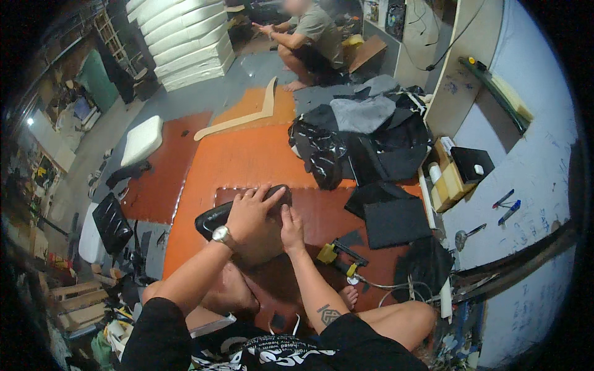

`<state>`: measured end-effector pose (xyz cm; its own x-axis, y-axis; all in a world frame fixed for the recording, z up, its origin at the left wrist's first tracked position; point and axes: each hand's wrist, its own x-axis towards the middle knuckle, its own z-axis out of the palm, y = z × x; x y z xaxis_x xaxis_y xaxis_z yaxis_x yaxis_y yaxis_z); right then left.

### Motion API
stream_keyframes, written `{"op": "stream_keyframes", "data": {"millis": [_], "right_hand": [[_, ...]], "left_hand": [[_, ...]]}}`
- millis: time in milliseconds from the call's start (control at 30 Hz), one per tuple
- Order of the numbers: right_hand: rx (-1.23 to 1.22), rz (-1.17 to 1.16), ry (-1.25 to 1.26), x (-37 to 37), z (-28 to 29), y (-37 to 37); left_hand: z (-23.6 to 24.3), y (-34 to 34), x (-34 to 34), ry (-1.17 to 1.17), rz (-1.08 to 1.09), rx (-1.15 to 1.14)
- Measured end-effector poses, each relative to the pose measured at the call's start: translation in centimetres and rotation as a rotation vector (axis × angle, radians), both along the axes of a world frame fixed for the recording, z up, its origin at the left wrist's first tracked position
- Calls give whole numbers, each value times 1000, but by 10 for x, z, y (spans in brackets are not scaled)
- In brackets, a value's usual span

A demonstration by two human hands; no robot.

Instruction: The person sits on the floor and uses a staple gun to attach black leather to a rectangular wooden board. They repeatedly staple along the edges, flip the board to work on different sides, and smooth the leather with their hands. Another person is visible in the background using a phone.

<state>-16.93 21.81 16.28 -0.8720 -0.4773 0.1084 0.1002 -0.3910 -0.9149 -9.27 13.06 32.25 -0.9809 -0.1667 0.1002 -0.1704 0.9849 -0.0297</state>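
A black padded piece with a tan lower part stands before me between my legs. My left hand, a watch at its wrist, lies over its top with fingers spread. My right hand grips the piece's right side, some fingertips hidden. Just right of it, a yellow and black pneumatic staple gun with a hose lies on the reddish-brown mat.
Black fabric pieces and a heap lie rightward, beside a box. A beige angled strip and white cushion lie ahead. Another person squats beyond, near stacked white foam.
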Motion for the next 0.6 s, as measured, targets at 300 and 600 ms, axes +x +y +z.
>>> {"op": "stream_keyframes", "data": {"millis": [300, 600], "right_hand": [[274, -3, 230, -17, -22, 4], [1081, -126, 311, -47, -114, 100]], "left_hand": [[-6, -41, -64, -198, 140, 479], [-7, -25, -56, -99, 235, 135]]}}
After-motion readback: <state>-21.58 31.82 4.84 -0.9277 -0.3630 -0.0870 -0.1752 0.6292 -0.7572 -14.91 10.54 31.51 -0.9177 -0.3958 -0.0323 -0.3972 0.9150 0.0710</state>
